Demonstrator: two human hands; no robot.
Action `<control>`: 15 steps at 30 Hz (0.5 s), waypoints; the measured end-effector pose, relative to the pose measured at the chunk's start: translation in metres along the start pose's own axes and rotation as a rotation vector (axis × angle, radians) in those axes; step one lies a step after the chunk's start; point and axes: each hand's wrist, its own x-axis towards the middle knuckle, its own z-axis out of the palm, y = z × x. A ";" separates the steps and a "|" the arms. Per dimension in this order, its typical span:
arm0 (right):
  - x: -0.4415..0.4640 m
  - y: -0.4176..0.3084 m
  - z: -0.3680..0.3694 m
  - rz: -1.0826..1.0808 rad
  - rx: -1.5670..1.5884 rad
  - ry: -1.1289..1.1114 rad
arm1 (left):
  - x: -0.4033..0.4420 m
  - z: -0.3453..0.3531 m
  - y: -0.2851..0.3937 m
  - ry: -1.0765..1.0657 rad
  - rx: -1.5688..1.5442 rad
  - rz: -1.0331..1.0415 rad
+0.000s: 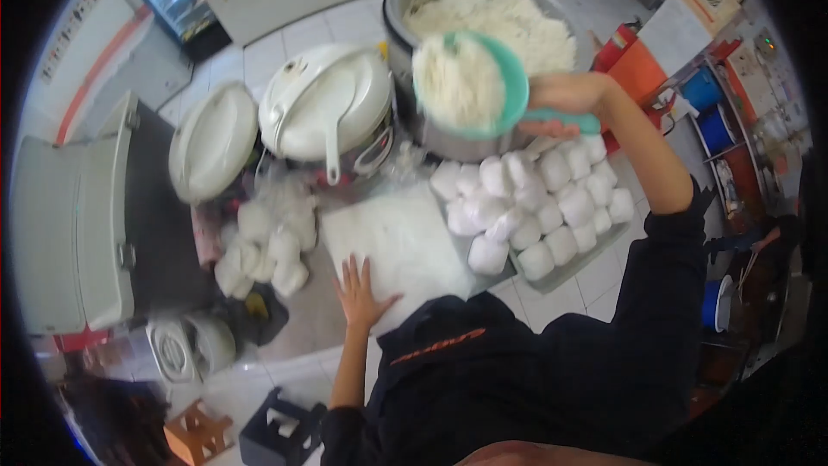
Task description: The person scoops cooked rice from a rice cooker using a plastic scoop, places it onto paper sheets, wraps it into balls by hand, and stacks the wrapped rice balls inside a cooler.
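My right hand point(565, 103) is closed round the handle of a teal scoop point(515, 78) heaped with white rice point(457, 82). The scoop is over the near rim of a large metal pot point(466, 148) that holds more rice. With fingers spread, my left hand point(360, 295) lies flat on the lower left part of a stack of thin white sheets point(397, 242). Wrapped white bundles point(561, 198) are piled on a tray to the right of the sheets, and another group of bundles point(267, 246) sits to their left.
Behind the left bundles stand a white-lidded cooker point(302, 112) with a white paddle point(335, 121) on it, and an oval lid point(214, 142). A large open grey box point(121, 224) is at the left. Stools point(280, 431) stand on the floor. Shelves point(733, 121) line the right.
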 end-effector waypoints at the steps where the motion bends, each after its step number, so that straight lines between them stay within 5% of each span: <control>1: 0.017 0.014 0.014 -0.046 -0.109 -0.096 | -0.001 0.001 -0.001 0.006 -0.001 0.003; 5: 0.083 0.056 0.078 -0.004 -0.134 -0.435 | -0.001 0.003 -0.004 0.037 -0.009 0.003; 15: 0.104 0.064 0.123 0.009 -0.135 -0.560 | -0.005 0.008 -0.010 0.075 -0.017 0.016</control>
